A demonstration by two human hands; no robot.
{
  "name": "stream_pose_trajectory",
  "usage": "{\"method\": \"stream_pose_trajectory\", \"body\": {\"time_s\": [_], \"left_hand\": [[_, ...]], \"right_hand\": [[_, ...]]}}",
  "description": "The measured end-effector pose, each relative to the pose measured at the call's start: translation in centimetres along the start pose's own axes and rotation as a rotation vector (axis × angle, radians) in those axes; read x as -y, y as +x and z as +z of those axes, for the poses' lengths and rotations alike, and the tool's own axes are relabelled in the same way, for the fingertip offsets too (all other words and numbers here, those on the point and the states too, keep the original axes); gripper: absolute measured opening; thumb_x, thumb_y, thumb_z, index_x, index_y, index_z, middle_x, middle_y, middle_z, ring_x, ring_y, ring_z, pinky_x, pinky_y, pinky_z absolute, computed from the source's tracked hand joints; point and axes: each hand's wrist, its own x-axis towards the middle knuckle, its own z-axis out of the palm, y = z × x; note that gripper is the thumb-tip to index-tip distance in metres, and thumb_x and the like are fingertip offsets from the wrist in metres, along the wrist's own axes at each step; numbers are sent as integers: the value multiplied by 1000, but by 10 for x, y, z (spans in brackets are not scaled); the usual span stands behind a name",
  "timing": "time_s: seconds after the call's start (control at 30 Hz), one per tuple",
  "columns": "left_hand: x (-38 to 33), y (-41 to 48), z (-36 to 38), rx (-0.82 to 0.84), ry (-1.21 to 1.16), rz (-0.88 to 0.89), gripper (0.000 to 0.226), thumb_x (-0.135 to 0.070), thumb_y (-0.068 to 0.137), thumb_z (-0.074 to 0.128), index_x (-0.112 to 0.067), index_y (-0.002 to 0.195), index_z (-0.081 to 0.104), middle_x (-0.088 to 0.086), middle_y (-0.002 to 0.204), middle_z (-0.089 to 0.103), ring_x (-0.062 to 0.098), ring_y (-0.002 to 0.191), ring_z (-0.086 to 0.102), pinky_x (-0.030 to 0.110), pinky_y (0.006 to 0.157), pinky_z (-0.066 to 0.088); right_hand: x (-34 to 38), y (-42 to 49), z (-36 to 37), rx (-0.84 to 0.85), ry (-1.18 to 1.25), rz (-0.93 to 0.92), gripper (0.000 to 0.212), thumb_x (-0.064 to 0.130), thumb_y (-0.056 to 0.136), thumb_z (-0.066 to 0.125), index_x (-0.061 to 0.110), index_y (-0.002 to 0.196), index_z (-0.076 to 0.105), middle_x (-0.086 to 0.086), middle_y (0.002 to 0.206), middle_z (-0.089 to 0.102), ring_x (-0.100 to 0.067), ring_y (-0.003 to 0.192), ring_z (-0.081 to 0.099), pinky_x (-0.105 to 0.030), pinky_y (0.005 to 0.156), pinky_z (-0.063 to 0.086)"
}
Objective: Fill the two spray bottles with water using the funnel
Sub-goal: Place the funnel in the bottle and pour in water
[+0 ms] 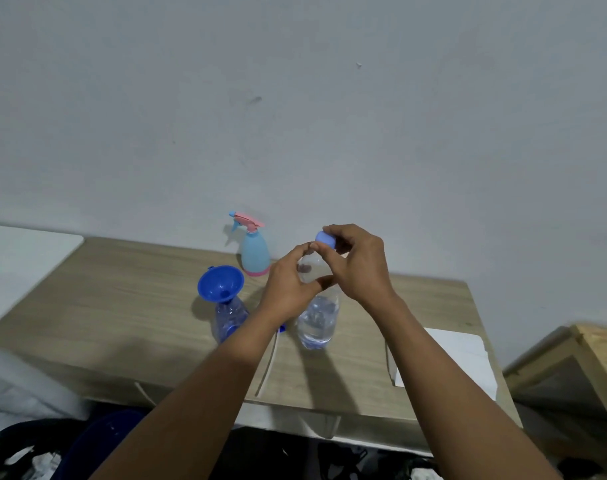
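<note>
Two grips are on one clear water bottle [317,320]. The left grip [288,289] is curled round the top half of the bottle and holds it upright. The right grip [357,261] pinches the little blue cap [324,238] between thumb and fingers, right at the top of the bottle. The picture does not show whether the cap is on the neck or just off it. The bottle stands on the wooden worktop [122,306], near the middle, and it has some water in its lower part.

Just to the left of it stands a see-through spray bottle [229,318] with no spray top. The blue funnel [220,284] sits in its neck, with the wide end up and leaning a little to the left. A small blue part [282,328] peeks out from behind the left wrist, between the two clear bottles. It is too hidden to say what it is.

Farther back, close to the wall [329,116], stands a light blue spray bottle [255,254] with a pink trigger top on it. Its nozzle points left.

A white sheet of paper [468,358] lies on the right side of the worktop. A wooden box [579,358] sits past the right edge.
</note>
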Motion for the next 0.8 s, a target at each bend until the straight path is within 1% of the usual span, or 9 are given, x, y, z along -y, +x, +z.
{"method": "stream_pose_trajectory", "body": {"time_s": [0.07,0.13,0.23,0.3,0.37,0.53,0.63,0.7,0.8], "left_hand": [[0,-1,0,0,4,1,70,-42,73,85,-32,134,53,-15,131,58,4,105,63,37,91,57],[-1,-2,1,0,2,-1,69,-39,75,84,-30,135,53,-15,133,58,5,106,62,36,91,57],[-2,-3,2,-3,3,2,53,-31,76,84,-33,123,57,-16,121,62,4,103,62,35,89,57],[-1,-4,2,-3,5,-12,57,-30,76,84,-34,126,56,-15,120,62,3,103,62,34,89,57],[2,-4,2,-3,-2,-12,61,-32,76,84,-32,130,55,-14,124,61,2,104,61,31,89,56],[0,-6,1,-2,-8,-1,75,-44,74,83,-28,139,50,-15,132,58,5,107,62,29,89,56],[0,-5,0,2,-22,-4,65,-39,74,84,-31,131,55,-17,127,61,8,107,63,33,90,56],[0,-5,0,0,-17,-1,54,-33,74,85,-35,122,58,-18,122,64,9,105,63,33,90,55],[0,-4,2,-3,-8,-20,64,-36,74,85,-32,131,55,-15,128,61,5,106,62,30,89,54]], "right_hand": [[0,1,-6,98,-20,-29,32,27,92,69,20,124,68,10,110,68,-6,92,62,-18,79,51],[2,0,-7,148,-36,-35,36,27,95,64,22,130,65,14,111,63,-3,97,57,-15,80,46],[3,-2,3,34,0,-24,36,30,87,74,21,122,69,11,105,57,1,89,56,-9,77,42],[2,-2,7,-18,1,-22,33,29,87,76,20,118,72,8,100,54,1,85,56,-9,74,43],[-1,-3,6,-1,17,-53,31,25,89,73,21,120,71,8,101,59,-2,86,58,-13,74,46],[-3,-7,-6,127,59,-48,36,28,98,59,28,134,61,12,124,64,-4,100,58,-20,79,48],[0,-6,-4,129,42,-29,44,30,94,64,28,137,57,14,125,63,-5,99,58,-19,78,44],[3,-7,2,48,48,-4,50,35,84,76,30,130,57,17,118,59,-5,94,60,-18,75,47],[3,-10,4,-29,104,24,34,27,86,73,28,116,59,17,110,61,-6,92,62,-28,79,53]]}}
